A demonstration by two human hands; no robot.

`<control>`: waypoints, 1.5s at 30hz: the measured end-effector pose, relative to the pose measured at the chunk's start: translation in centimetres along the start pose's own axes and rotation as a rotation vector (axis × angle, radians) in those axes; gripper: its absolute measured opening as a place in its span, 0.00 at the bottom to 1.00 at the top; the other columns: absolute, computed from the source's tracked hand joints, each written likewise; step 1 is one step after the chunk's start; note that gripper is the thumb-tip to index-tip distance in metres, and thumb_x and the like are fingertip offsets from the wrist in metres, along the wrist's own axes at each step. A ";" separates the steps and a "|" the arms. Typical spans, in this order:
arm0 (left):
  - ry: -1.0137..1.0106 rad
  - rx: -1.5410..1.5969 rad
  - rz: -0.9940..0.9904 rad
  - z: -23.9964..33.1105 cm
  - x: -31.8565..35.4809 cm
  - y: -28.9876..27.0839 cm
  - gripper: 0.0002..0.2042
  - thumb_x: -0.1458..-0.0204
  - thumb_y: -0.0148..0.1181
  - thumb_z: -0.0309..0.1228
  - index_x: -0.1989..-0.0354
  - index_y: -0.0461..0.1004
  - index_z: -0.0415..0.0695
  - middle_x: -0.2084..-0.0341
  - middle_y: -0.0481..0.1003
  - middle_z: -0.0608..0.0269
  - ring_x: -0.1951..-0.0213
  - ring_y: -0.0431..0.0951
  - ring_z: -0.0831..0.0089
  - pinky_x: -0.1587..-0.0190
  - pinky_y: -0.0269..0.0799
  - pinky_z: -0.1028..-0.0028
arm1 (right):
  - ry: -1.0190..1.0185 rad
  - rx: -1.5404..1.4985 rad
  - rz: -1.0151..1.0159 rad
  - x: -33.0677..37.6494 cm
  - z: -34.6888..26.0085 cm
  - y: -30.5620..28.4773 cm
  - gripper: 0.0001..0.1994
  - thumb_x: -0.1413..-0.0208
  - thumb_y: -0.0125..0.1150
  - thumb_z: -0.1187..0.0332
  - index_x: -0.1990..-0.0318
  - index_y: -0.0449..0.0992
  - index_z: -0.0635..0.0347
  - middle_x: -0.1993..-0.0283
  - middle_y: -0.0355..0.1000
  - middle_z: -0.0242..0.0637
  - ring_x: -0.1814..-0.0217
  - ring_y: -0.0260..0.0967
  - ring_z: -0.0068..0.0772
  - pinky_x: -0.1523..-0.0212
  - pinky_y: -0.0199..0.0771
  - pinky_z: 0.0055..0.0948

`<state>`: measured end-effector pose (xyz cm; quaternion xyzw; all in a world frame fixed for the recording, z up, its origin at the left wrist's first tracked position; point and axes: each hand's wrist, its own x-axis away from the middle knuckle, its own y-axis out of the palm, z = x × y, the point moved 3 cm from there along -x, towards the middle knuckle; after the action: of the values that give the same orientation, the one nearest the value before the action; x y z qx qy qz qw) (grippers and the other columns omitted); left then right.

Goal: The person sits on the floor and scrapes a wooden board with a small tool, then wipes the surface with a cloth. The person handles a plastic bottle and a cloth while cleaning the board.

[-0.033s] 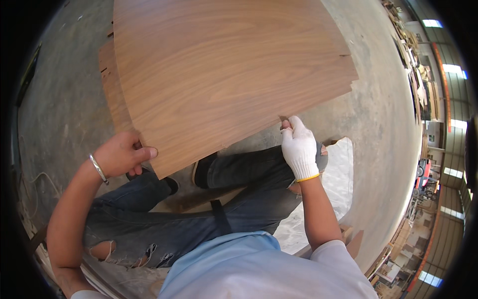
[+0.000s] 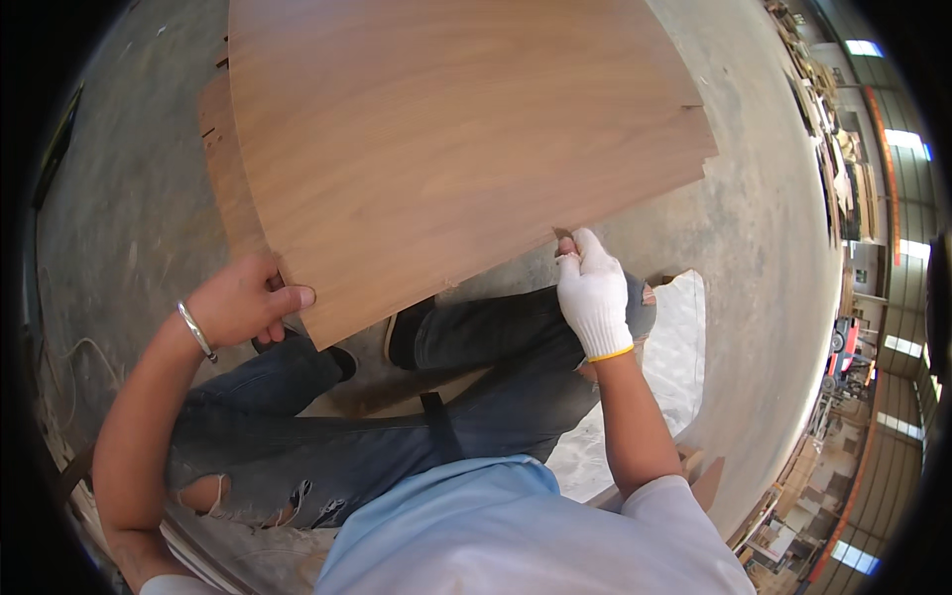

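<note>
A large thin wood-grain sheet stretches away in front of my knees. My bare left hand, with a silver bangle at the wrist, is closed on the sheet's near left corner, thumb on top. At the near edge, further right, my right hand wears a white knit glove with a bare fingertip showing. Its fingers are pinched on a small dark brown pointed piece against that edge. Whether this piece is part of the sheet I cannot tell. The sheet's right edge is ragged and notched.
Another brown sheet lies underneath, sticking out at the left. My legs in torn dark jeans are under the near edge. A whitish sheet lies on the concrete floor by my right knee. Stacked boards stand far right.
The wood-grain sheet has shifted very slightly away from me, and its grain is now blurred. My right hand has moved a touch left with it. Both grips look the same.
</note>
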<state>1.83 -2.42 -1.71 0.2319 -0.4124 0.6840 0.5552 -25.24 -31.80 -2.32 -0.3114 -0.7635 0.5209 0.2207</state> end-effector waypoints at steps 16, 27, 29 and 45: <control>0.011 0.021 -0.009 0.3 -0.5 -0.1 0.17 0.38 0.64 0.37 0.65 0.77 0.30 0.80 0.78 0.58 0.78 0.81 0.73 0.75 0.78 0.73 | -0.086 -0.032 -0.101 3.7 -5.5 3.2 0.07 0.37 0.57 0.63 0.61 0.70 0.55 0.74 0.76 0.50 0.70 0.76 0.60 0.67 0.74 0.56; 0.062 0.005 0.012 0.0 -0.2 0.0 0.17 0.37 0.62 0.39 0.63 0.77 0.31 0.81 0.78 0.58 0.79 0.81 0.72 0.75 0.76 0.72 | -0.052 -0.025 -0.130 3.7 -6.7 3.2 0.08 0.35 0.57 0.62 0.61 0.71 0.56 0.72 0.77 0.52 0.68 0.76 0.61 0.66 0.73 0.56; 0.069 -0.051 0.006 0.8 -0.1 -0.1 0.20 0.38 0.61 0.41 0.63 0.78 0.30 0.82 0.79 0.56 0.80 0.81 0.71 0.74 0.76 0.70 | -0.121 -0.010 -0.121 4.9 -8.3 3.8 0.08 0.36 0.57 0.62 0.62 0.70 0.56 0.73 0.77 0.51 0.69 0.77 0.59 0.68 0.74 0.54; 0.102 -0.125 0.045 0.5 -0.4 -0.6 0.21 0.39 0.61 0.42 0.67 0.80 0.30 0.83 0.79 0.54 0.80 0.81 0.69 0.74 0.75 0.67 | -0.162 0.037 -0.088 6.4 -10.9 5.0 0.08 0.37 0.60 0.64 0.61 0.69 0.56 0.79 0.74 0.47 0.74 0.76 0.55 0.73 0.72 0.50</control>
<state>2.43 -3.02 -1.59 0.1523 -0.4308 0.6802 0.5731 -21.34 -18.80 -2.98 -0.2300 -0.7821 0.5483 0.1866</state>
